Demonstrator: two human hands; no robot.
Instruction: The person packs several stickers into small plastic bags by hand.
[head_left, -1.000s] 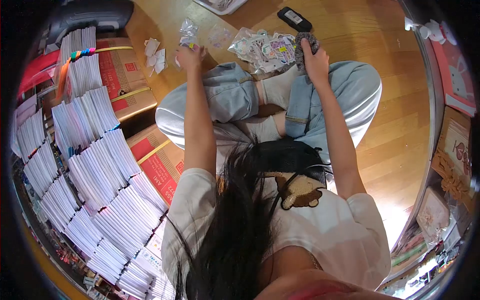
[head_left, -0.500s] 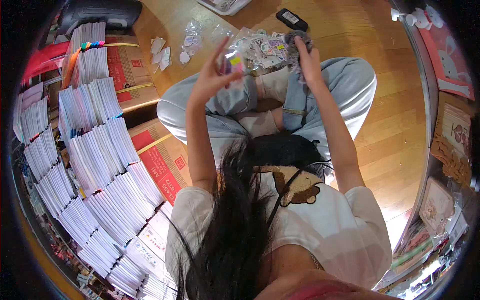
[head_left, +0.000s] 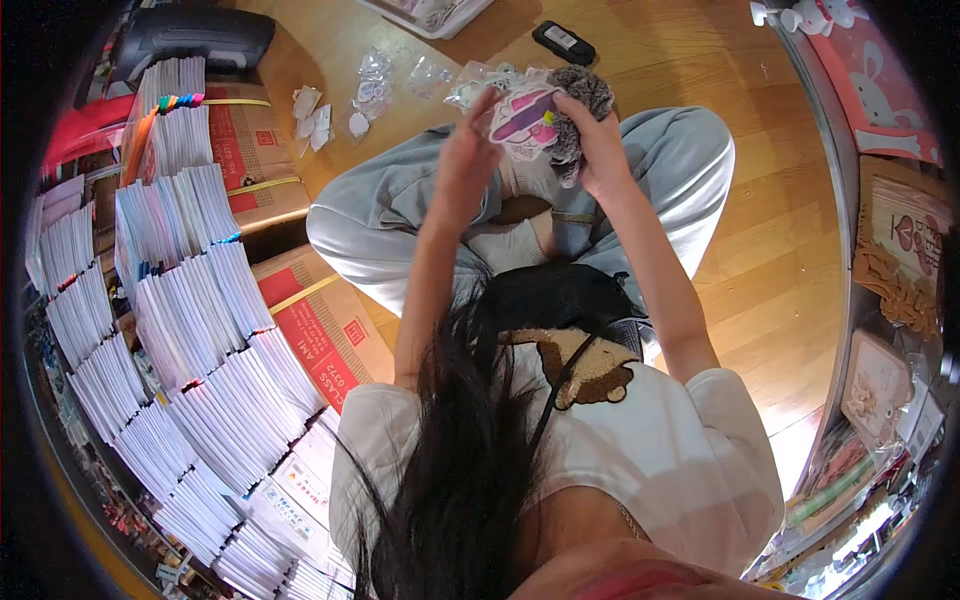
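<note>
My right hand (head_left: 597, 150) is closed on a grey fluffy item (head_left: 583, 92), with its thumb at the edge of a clear packet of stickers (head_left: 525, 122). Purple and pink shapes and a small yellow-green label show on the packet. At the packet's left edge is my left hand (head_left: 468, 160), smeared by motion; whether its fingers grip the packet cannot be made out. Both hands are above my crossed legs. Behind the packet, more clear-bagged stickers (head_left: 470, 82) lie on the wooden floor, partly hidden.
Beyond my legs lie small sticker bags (head_left: 374, 80), white paper pieces (head_left: 312, 118), a black case with a label (head_left: 563, 43) and a white tray (head_left: 440, 28). Cartons (head_left: 250, 150) and stacked booklets (head_left: 200, 300) stand left. A shelf with packaged goods (head_left: 875, 390) runs along the right.
The purple packet has moved right, from my left hand's fingers to beside the grey fluffy item. My left hand has followed it right and down. My right hand has shifted slightly left.
</note>
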